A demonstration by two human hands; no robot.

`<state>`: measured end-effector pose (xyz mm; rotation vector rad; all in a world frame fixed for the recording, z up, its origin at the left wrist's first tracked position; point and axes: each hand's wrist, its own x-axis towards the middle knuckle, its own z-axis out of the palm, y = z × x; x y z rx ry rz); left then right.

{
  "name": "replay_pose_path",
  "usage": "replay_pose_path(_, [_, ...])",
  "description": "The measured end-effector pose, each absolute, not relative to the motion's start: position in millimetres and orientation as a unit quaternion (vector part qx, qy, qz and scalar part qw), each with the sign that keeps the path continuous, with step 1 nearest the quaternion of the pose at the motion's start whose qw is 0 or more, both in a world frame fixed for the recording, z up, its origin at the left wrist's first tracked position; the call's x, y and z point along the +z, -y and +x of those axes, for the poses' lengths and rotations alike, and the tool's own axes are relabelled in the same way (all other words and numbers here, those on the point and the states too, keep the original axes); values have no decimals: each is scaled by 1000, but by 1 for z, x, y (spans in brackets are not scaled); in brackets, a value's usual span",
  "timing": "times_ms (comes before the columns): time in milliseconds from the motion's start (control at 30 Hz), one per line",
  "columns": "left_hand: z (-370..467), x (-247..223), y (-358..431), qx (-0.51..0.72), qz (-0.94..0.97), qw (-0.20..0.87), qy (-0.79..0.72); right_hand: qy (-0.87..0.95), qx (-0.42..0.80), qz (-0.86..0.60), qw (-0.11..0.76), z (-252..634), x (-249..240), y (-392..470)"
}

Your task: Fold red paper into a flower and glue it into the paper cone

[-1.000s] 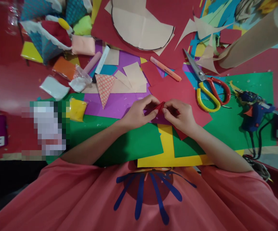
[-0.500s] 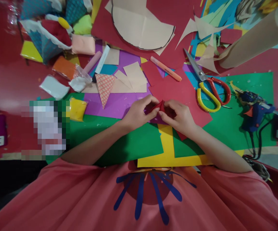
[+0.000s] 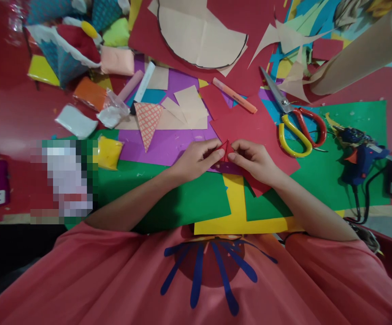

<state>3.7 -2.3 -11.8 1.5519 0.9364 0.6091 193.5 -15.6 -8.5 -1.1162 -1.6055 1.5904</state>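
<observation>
A small folded piece of red paper point(image 3: 226, 148) is pinched between both hands, its pointed tip facing away from me. My left hand point(image 3: 203, 157) grips its left side with thumb and fingers. On its right side, my right hand point(image 3: 253, 159) pinches it the same way. Beneath the hands lie red paper point(image 3: 260, 131) and a purple sheet point(image 3: 155, 146). To the left rests a small paper cone point(image 3: 148, 123) with a red lattice pattern. Scissors point(image 3: 292, 113) with one yellow and one red handle lie to the right, and an orange highlighter point(image 3: 235, 95) lies beyond the hands.
A blue glue gun point(image 3: 361, 158) with its cord sits at the right on a green sheet point(image 3: 355, 113). A beige paper roll point(image 3: 358, 54) leans in from the upper right. Bagged clay packs, including a yellow one point(image 3: 109, 153), and decorated blue cones point(image 3: 69, 54) crowd the left.
The red paper has turned slightly in my fingers and shows more of its folded face. My right thumb and fingers have shifted their pinch a little; the things around stay put.
</observation>
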Motion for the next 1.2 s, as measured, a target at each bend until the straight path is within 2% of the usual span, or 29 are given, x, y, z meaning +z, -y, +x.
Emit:
replay_pose_path(100, [3, -11, 3, 256, 632, 620, -387, 591, 625, -408, 306, 196, -8, 14])
replay_pose_path(700, [3, -4, 5, 272, 606, 663, -344, 562, 683, -357, 301, 200, -4, 13])
replay_pose_path(800, [2, -6, 5, 270, 645, 619, -358, 587, 652, -369, 307, 199, -4, 13])
replay_pose_path(1000, [2, -9, 4, 272, 784, 419, -370, 667, 538, -410, 312, 194, -2, 16])
replay_pose_path(1200, [1, -12, 4, 254, 803, 379, -383, 723, 482, -391, 304, 193, -3, 17])
